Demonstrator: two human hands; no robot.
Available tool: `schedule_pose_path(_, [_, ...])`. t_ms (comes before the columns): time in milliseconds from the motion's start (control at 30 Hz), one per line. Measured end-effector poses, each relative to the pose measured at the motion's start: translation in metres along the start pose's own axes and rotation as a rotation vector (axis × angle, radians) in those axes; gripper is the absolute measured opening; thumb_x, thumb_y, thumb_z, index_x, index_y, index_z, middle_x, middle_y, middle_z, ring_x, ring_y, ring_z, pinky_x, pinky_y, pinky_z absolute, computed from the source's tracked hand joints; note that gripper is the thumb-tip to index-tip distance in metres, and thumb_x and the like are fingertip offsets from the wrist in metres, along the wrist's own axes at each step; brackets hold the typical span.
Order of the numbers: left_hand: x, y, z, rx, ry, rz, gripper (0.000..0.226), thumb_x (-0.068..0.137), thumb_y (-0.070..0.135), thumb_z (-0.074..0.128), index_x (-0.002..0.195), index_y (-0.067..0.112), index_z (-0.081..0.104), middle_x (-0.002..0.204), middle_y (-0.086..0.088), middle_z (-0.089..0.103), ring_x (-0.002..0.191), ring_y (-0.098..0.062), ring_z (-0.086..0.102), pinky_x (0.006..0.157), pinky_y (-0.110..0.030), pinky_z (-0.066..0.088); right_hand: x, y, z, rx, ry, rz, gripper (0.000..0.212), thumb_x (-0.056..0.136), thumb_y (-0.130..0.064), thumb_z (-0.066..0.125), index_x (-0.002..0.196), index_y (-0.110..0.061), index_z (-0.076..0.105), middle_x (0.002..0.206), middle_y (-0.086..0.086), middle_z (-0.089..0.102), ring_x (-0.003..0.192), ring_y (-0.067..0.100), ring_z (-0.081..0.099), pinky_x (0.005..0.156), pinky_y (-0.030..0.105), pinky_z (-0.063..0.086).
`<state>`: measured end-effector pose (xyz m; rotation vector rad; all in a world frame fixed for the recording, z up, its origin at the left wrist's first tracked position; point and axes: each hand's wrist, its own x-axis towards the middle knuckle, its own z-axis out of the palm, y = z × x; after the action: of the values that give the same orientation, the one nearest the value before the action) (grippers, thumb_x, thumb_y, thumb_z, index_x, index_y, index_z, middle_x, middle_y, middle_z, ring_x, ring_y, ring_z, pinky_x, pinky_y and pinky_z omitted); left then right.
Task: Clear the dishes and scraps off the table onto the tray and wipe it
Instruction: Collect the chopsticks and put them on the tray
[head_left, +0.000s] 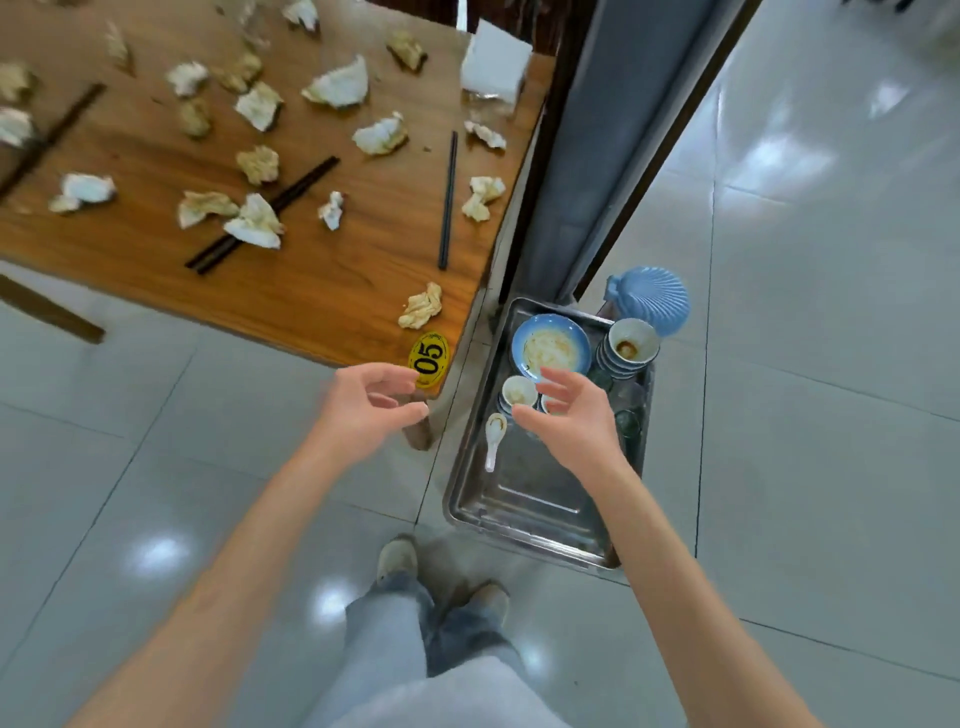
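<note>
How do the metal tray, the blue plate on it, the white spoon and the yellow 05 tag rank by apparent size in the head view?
1. Metal tray
2. Blue plate
3. White spoon and yellow 05 tag: look alike, unranked.

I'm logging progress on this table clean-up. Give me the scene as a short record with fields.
left hand: left hand open, empty, near the yellow oval number tag
right hand: right hand open, empty, above the steel tray
on tray: blue plate, stacked small bowls, white ceramic spoon
left on wooden table: crumpled napkins, dark chopsticks, white napkin box
wiping: not started
</note>
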<state>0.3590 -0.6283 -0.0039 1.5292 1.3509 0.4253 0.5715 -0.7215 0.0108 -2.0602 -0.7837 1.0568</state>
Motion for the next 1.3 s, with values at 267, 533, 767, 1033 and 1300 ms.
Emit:
schedule_pose_path(267, [-0.011, 0.035, -0.088, 0.01, 0.201, 0.042, 0.04, 0.069, 0.038, 0.079, 0.106, 0.035, 0.064, 0.102, 0.018, 0.063, 0.086, -0.004, 0.062, 0.061, -0.015, 0.047, -0.003, -0.098, 0.038, -0.12, -0.134, -0.245, 0.068, 0.072, -0.03, 0.078, 0.133, -0.023, 0.048, 0.124, -0.002, 0.058, 0.11, 0.013, 0.053, 0.082, 0.023, 0.041])
schedule_pose_path(533, [0.021, 0.037, -0.223, 0.008, 0.311, 0.083, 0.048, 0.071, 0.036, 0.079, 0.116, 0.031, 0.062, 0.109, 0.016, 0.061, 0.095, -0.008, 0.06, 0.066, -0.017, 0.048, 0.007, -0.205, 0.132, -0.175, -0.139, -0.396, 0.068, 0.073, -0.033, 0.077, 0.132, -0.025, 0.046, 0.128, -0.005, 0.055, 0.112, 0.009, 0.049, 0.086, 0.024, 0.043])
schedule_pose_path(767, [0.069, 0.037, -0.349, 0.012, 0.311, 0.181, 0.04, 0.067, 0.038, 0.08, 0.103, 0.04, 0.063, 0.098, 0.022, 0.064, 0.089, 0.001, 0.061, 0.069, -0.019, 0.049, 0.034, -0.298, 0.218, -0.122, -0.079, -0.45, 0.071, 0.069, -0.036, 0.08, 0.131, -0.026, 0.048, 0.127, -0.007, 0.057, 0.11, 0.006, 0.05, 0.083, 0.019, 0.042])
schedule_pose_path(1033, [0.143, 0.037, -0.435, 0.03, 0.349, 0.216, 0.041, 0.071, 0.035, 0.078, 0.108, 0.035, 0.063, 0.105, 0.017, 0.065, 0.092, -0.001, 0.061, 0.069, -0.017, 0.048, 0.092, -0.375, 0.287, -0.064, -0.092, -0.446, 0.075, 0.066, -0.034, 0.082, 0.133, -0.025, 0.048, 0.129, -0.005, 0.056, 0.117, 0.011, 0.05, 0.09, 0.026, 0.047])
schedule_pose_path(1300, [0.224, 0.017, -0.493, 0.083, 0.391, 0.162, 0.043, 0.071, 0.033, 0.079, 0.112, 0.034, 0.064, 0.104, 0.019, 0.064, 0.092, 0.0, 0.061, 0.073, -0.017, 0.049, 0.168, -0.426, 0.355, -0.07, -0.145, -0.471, 0.073, 0.066, -0.037, 0.082, 0.131, -0.027, 0.049, 0.125, -0.006, 0.058, 0.11, 0.005, 0.051, 0.087, 0.024, 0.047])
